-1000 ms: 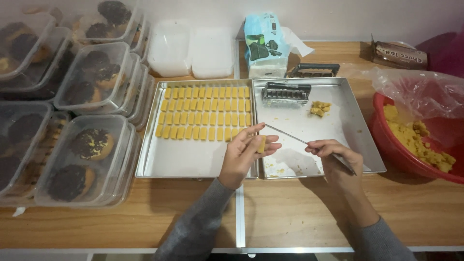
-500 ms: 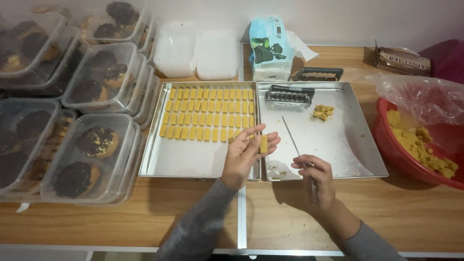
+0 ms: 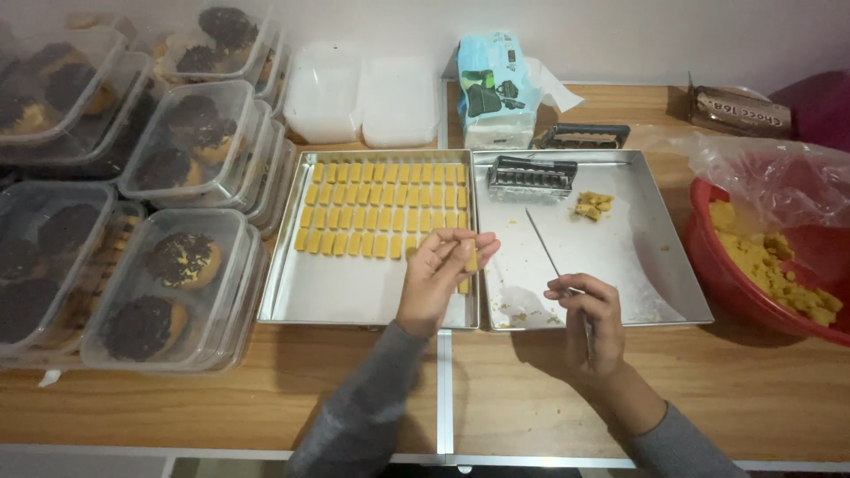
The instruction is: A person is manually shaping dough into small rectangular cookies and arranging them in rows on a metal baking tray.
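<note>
Dough piece (image 3: 470,258) is pinched in the left hand (image 3: 440,273) over the left tray (image 3: 354,296); the right hand (image 3: 589,310), at 3 o'clock, is closed around a knife (image 3: 549,251). Alignment with the rows (image 3: 390,205) is advised.

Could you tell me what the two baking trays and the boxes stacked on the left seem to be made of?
The trays look like bare metal, grey with a dull sheen. The boxes seem to be thin clear plastic, since the dark cakes show through the lids.
</note>
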